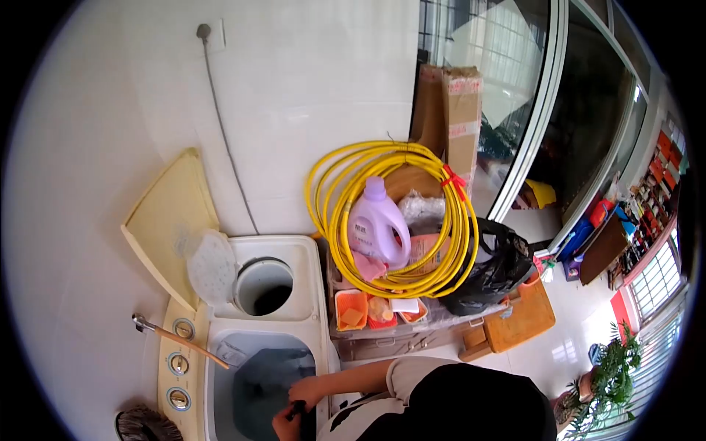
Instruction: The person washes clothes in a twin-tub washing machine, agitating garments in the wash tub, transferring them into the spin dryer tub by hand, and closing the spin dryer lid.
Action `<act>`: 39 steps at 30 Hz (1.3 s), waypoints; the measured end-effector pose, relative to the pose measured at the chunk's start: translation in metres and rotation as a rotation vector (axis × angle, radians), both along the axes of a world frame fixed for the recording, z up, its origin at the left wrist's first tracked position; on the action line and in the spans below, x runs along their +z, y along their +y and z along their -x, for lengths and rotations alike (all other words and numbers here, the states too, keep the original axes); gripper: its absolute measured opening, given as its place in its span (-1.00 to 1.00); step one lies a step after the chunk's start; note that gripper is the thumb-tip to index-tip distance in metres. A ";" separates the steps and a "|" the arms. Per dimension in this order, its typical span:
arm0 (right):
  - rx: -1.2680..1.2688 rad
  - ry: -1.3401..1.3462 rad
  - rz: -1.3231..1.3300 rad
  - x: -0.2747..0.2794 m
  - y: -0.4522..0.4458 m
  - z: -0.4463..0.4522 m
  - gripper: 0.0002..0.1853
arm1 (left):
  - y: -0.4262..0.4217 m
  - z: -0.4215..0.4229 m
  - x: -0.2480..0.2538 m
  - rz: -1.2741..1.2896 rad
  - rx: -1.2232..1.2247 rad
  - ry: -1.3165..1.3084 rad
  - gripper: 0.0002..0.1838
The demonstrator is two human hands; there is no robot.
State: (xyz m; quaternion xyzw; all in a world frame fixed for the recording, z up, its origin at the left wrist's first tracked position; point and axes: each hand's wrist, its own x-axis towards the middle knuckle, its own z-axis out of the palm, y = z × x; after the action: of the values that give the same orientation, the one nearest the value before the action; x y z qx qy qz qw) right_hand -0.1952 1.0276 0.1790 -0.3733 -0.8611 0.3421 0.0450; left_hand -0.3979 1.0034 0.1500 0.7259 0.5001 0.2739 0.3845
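Over the wash tub (220,400) of a twin-tub washing machine, my two hands are close together. My right hand (309,391) reaches in from the right, its fingers curled around a small black item (296,409) that looks like cloth. Just below it, my left hand (285,425) is closed on the same item, partly cut off by the frame's bottom edge. Bluish, cloudy water (261,382) stands in the tub, with darker shapes in it that I cannot make out. A wooden-handled tool with a metal head (180,339) lies across the tub's back left edge.
Beside the wash tub is the spin tub (265,285), its lid (173,228) raised. Control knobs (179,364) line the panel. On a cabinet to the right are a coiled yellow hose (342,253), a purple detergent bottle (373,228) and a black bag (493,272). A wooden stool (522,316) stands beyond.
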 end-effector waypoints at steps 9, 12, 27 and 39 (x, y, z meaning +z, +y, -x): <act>0.008 -0.071 0.095 0.018 -0.003 -0.004 -0.59 | -0.026 -0.021 0.078 0.006 0.071 0.094 -0.75; 0.008 0.016 0.051 0.009 -0.002 -0.004 -0.55 | -0.013 -0.014 0.063 0.494 -0.031 0.681 -0.71; -0.120 0.091 0.216 0.002 0.004 -0.004 -0.40 | -0.007 0.026 0.037 0.585 0.041 -0.463 -0.67; -0.103 0.138 0.021 0.001 0.028 0.013 -0.44 | 0.014 0.050 0.019 0.094 0.334 -0.444 -0.60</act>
State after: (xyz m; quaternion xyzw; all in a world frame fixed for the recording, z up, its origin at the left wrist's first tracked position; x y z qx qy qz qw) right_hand -0.2078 1.0559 0.1795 -0.3932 -0.8321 0.3730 0.1178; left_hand -0.4478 1.0176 0.1686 0.5371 0.5284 0.4623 0.4675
